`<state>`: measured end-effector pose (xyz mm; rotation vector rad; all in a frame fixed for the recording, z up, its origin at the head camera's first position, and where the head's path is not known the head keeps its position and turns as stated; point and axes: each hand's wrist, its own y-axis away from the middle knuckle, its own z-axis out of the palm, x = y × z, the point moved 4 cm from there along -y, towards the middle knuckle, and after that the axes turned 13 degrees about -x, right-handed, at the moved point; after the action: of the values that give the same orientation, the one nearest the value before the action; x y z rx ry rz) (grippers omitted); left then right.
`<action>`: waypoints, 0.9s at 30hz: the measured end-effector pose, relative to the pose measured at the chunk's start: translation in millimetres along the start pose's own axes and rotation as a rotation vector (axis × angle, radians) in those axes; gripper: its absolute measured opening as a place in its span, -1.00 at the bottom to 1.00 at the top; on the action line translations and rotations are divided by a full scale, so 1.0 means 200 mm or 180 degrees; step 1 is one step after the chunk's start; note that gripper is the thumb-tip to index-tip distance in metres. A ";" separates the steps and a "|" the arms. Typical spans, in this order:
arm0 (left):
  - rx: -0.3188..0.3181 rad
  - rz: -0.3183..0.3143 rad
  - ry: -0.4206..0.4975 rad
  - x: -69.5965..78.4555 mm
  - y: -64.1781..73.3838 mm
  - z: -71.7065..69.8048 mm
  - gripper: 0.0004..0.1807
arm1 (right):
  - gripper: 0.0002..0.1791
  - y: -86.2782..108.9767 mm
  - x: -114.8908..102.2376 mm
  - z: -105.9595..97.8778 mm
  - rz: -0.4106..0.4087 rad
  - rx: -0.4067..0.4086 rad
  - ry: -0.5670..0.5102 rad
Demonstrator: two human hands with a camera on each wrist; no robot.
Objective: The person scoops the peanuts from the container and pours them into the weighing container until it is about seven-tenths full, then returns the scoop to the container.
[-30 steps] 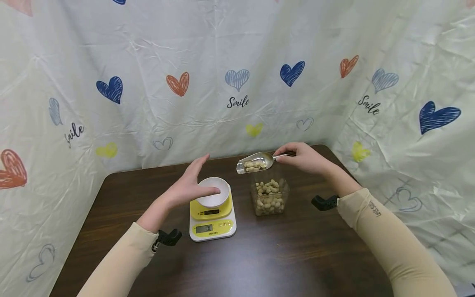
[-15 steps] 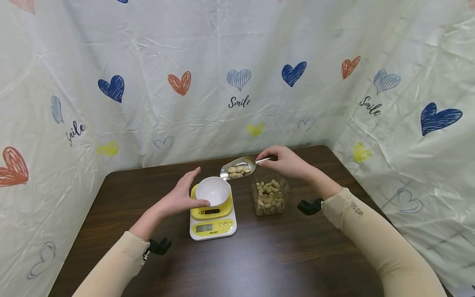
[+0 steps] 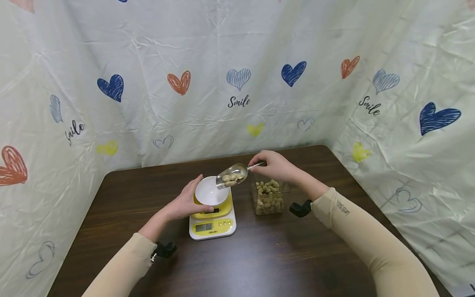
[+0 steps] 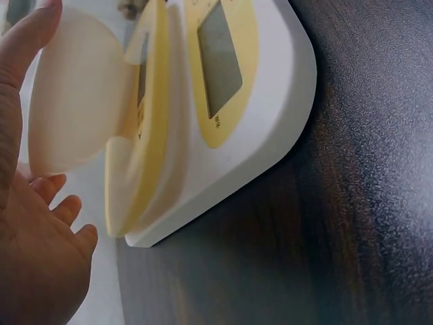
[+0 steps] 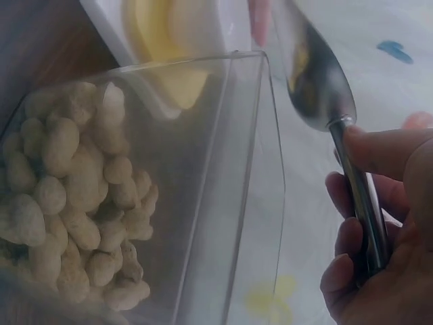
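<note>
A white bowl (image 3: 210,192) sits on a yellow-and-white kitchen scale (image 3: 222,231), whose display seems to read zero. My left hand (image 3: 184,203) holds the bowl by its sides, thumb at the near side and fingers at the far left. My right hand (image 3: 275,166) grips the handle of a metal scoop (image 5: 325,81). Several unshelled peanuts (image 3: 231,179) lie in the scoop, and its lip is over the bowl's right rim. The bowl's visible inside is bare white.
Right of the scale stands a clear plastic container (image 5: 223,176) partly filled with peanuts (image 5: 81,183), below my right hand. Both stand on a dark wooden table (image 3: 259,255). A white curtain (image 3: 208,136) printed with hearts hangs behind the table.
My right hand has moved left with the scoop, from above the container to the bowl's rim. My left hand has closed in around the bowl.
</note>
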<state>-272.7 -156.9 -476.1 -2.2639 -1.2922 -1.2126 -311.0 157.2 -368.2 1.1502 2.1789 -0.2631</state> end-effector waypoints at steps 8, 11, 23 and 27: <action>-0.0010 -0.0089 -0.0015 -0.02 -0.01 0.00 0.37 | -0.82 -0.03 -0.04 0.02 -0.0164 -0.0015 0.0486; -0.0007 -0.0111 -0.0010 -0.02 -0.01 0.00 0.34 | -0.81 -0.03 -0.05 0.02 -0.0186 -0.0014 0.0615; 0.0014 -0.0060 -0.0010 -0.03 -0.02 0.00 0.32 | -0.80 -0.03 -0.06 0.00 -0.0052 0.0029 0.0722; 0.0024 -0.0045 0.0004 -0.04 -0.02 0.01 0.32 | -0.80 -0.03 -0.05 0.00 -0.0038 0.0029 0.0645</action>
<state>-277.2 -158.8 -483.8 -2.2522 -1.3125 -1.2116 -311.7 147.4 -361.6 1.2150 2.3627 -0.1675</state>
